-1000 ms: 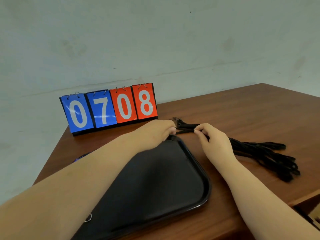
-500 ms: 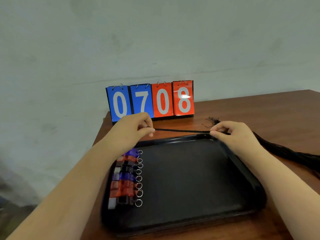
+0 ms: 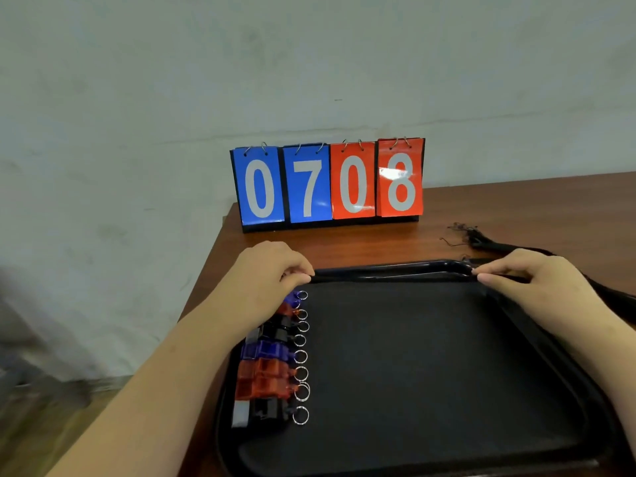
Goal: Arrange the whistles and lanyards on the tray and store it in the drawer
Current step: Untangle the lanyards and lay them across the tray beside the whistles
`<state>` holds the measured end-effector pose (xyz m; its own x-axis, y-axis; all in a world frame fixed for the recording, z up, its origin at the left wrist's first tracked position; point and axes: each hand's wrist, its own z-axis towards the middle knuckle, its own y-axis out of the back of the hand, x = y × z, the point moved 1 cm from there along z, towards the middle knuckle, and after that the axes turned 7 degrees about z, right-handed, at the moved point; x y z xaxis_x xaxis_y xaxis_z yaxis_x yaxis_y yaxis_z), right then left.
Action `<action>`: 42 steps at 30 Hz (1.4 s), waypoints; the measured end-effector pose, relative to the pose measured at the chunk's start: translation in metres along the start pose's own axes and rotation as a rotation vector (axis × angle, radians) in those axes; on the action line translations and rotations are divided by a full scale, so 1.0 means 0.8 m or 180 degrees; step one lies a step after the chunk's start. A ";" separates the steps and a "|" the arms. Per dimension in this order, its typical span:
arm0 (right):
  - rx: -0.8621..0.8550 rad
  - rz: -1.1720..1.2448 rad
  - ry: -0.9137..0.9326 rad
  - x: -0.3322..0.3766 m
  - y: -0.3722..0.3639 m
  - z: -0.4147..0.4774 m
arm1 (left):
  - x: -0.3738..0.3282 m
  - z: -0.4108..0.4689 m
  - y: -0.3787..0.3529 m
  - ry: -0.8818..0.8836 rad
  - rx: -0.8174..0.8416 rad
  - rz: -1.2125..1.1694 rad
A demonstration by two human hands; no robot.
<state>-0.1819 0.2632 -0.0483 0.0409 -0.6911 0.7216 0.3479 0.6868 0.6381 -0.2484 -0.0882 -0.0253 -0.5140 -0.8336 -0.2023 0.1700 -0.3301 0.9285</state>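
Observation:
A black tray (image 3: 447,390) lies on the wooden table. Along its left side stands a column of several whistles (image 3: 268,366), blue, red and black, each with a metal ring. My left hand (image 3: 272,277) and my right hand (image 3: 526,277) each pinch one end of a black lanyard (image 3: 392,277), stretched straight along the tray's far edge, just inside the rim. A bundle of more black lanyards (image 3: 488,243) lies on the table behind my right hand and runs off to the right.
A flip scoreboard (image 3: 328,184) reading 0708 stands at the back of the table (image 3: 516,208) against the wall. The table's left edge runs close beside the tray. The floor shows at lower left.
Both hands have pulled one lanyard out of the bundle, spread it apart leftward, and lowered it from above the tray's far rim to just inside it. The view swung left, showing the whistles.

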 end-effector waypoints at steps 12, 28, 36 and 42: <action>-0.0445 0.0100 -0.0154 0.004 -0.004 -0.004 | 0.006 -0.001 -0.013 0.0041 -0.0022 0.0266; -0.0462 0.0152 -0.0172 0.001 -0.006 -0.001 | 0.011 0.004 -0.024 0.0043 -0.0072 0.0370; -0.0463 0.0054 -0.0146 -0.002 -0.007 0.003 | 0.010 0.004 -0.025 0.0058 -0.0042 0.0384; -0.0508 0.0194 -0.0122 -0.004 -0.007 0.003 | 0.010 0.003 -0.025 0.0071 -0.0065 0.0339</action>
<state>-0.1865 0.2623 -0.0537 0.0319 -0.6381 0.7693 0.4902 0.6808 0.5443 -0.2576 -0.0874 -0.0447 -0.4734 -0.8740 -0.1099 0.2399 -0.2479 0.9386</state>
